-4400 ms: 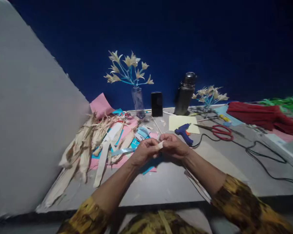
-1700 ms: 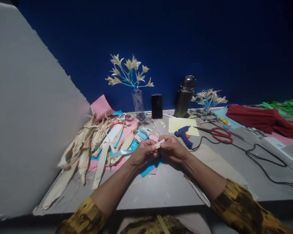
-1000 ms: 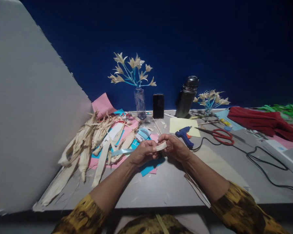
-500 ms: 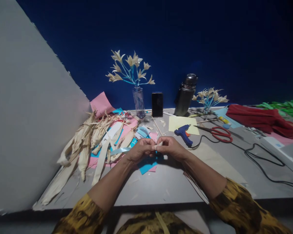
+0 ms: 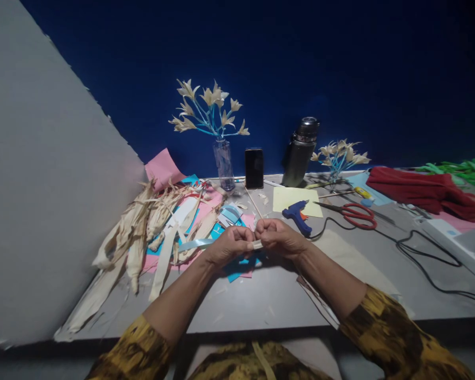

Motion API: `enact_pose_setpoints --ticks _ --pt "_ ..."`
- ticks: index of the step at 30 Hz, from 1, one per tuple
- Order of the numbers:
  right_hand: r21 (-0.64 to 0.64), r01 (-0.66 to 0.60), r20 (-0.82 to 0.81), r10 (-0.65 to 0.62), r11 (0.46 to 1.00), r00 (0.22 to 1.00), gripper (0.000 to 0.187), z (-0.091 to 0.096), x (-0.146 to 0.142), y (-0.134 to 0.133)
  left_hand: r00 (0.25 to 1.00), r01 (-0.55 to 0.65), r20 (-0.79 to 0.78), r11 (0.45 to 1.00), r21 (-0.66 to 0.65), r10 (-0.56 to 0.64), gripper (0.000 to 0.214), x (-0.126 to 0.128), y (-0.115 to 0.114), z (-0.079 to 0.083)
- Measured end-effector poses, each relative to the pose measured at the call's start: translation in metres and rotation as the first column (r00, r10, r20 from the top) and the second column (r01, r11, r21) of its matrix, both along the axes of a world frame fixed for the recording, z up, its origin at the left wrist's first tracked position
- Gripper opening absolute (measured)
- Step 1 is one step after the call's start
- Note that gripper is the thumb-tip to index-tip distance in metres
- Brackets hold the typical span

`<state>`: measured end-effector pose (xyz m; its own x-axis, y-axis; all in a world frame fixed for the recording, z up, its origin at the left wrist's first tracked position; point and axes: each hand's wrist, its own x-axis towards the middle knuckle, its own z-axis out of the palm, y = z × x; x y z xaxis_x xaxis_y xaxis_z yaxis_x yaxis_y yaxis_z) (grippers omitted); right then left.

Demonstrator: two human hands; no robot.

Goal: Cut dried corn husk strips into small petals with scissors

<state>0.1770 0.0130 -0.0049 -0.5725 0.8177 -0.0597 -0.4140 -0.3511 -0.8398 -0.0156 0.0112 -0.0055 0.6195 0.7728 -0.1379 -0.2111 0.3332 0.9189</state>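
Note:
Both hands meet over the middle of the table. My left hand (image 5: 233, 246) pinches a small pale strip of corn husk (image 5: 257, 244), and my right hand (image 5: 279, 237) grips the other end of it. Only a short piece of the strip shows between the fingertips. Beneath the hands lie blue paper (image 5: 234, 275) and pink paper. To the left a heap of dried corn husks (image 5: 136, 248) spreads over coloured paper, with a light blue ribbon (image 5: 196, 244) beside my left wrist. A blue glue gun (image 5: 298, 216) lies beyond my right hand.
Husk flowers stand in a glass vase (image 5: 224, 166) near the blue wall, beside a phone (image 5: 254, 169) and a flask (image 5: 300, 153). Red-handled scissors (image 5: 358, 216), a black cable (image 5: 423, 253), a red cloth (image 5: 423, 192) and a second flower bunch (image 5: 340, 155) are on the right.
My right hand has turned and its fingers have curled in more. The strip between the hands now lies more level. The view has shifted slightly.

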Motion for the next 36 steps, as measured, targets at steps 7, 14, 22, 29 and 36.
enact_pose_setpoints --ticks 7,14,22,29,36 --pt "0.081 0.081 0.078 -0.087 0.993 0.993 0.037 -0.005 -0.001 0.001 0.998 -0.062 0.001 0.998 -0.002 0.062 0.025 0.002 0.002 -0.001" --pt "0.0 0.05 -0.12 -0.05 0.999 0.991 0.031 -0.002 0.001 0.002 0.995 -0.031 0.094 0.999 -0.037 0.035 0.027 0.001 0.002 0.001" --pt "0.074 0.195 -0.017 -0.194 0.978 0.981 0.038 -0.001 -0.001 0.001 0.986 -0.108 0.119 0.992 -0.067 0.116 0.028 0.001 0.004 0.001" --pt "0.088 0.293 0.05 -0.298 0.952 0.953 0.033 0.002 -0.002 0.004 0.987 -0.099 0.123 0.993 -0.069 0.107 0.028 0.002 0.005 0.0" --pt "0.083 0.356 0.109 -0.363 0.931 0.925 0.039 0.005 -0.002 0.004 0.986 -0.132 0.09 0.989 -0.071 0.138 0.028 0.002 0.006 0.0"
